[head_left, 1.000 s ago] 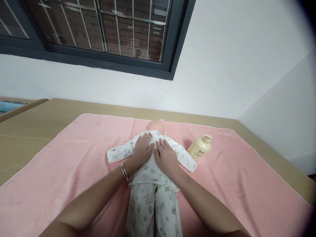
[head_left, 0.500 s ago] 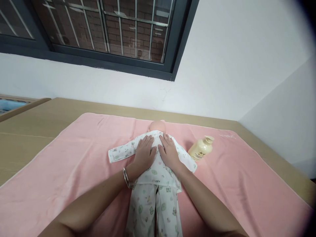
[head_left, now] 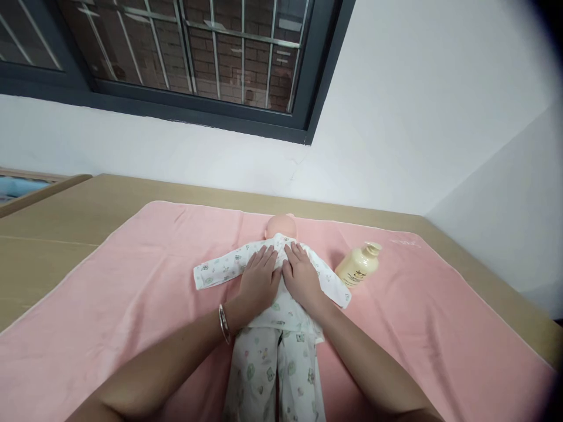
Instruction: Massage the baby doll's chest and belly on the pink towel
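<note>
A plain room in a home, set up for baby care

A pink towel [head_left: 132, 305] covers a wooden table [head_left: 53, 228] pushed against a bare white wall [head_left: 396, 117]; above the table a dark-framed barred window [head_left: 197, 58] faces brick, and a lotion bottle [head_left: 358, 265] lies on the towel.

Pink towel [head_left: 132, 293] lay spread flat over tan wooden table [head_left: 57, 234], white trim along its edges. Cream pump bottle [head_left: 358, 265] lay tilted on its side on towel, right part, dark print on label (too small to read). White wall [head_left: 417, 117] stood behind table, meeting 2nd wall at right corner. Dark-framed window [head_left: 197, 64] sat upper left, metal bars across glass, brick wall visible beyond. Blue strip [head_left: 17, 187] showed at far left edge, behind wooden rail.
</note>
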Tool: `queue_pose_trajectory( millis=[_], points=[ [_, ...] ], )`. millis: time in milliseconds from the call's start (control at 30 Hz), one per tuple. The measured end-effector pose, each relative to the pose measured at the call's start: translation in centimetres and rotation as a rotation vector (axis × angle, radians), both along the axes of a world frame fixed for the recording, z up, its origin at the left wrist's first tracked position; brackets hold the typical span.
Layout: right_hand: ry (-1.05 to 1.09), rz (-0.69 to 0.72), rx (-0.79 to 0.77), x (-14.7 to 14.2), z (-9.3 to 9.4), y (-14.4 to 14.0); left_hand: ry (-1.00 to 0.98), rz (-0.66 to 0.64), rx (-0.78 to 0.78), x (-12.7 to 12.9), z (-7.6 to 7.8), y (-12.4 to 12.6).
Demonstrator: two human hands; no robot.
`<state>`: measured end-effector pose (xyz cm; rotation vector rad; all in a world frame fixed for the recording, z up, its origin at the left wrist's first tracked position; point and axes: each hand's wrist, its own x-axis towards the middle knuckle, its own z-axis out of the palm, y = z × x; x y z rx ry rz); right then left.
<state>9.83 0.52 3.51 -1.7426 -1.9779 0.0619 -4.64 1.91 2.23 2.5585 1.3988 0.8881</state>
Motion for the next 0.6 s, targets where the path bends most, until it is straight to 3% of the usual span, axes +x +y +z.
queue_pose_trajectory(
  millis=[100,300,600],
  points=[
    [-0.023,-0.068,0.033,-1.1,0.4,-1.4,-0.005,-0.044,-0.047,-0.5,0.1,1.5],
    [-0.075,-0.055,0.061,-2.0,0.6,-3.1,-0.046,-0.108,-0.079,-1.4,-0.1,4.1],
    [0.029,0.011,0.049,-0.1,0.7,-0.7,-0.063,-0.078,-0.14,-0.3,1.1,0.0]
  ],
)
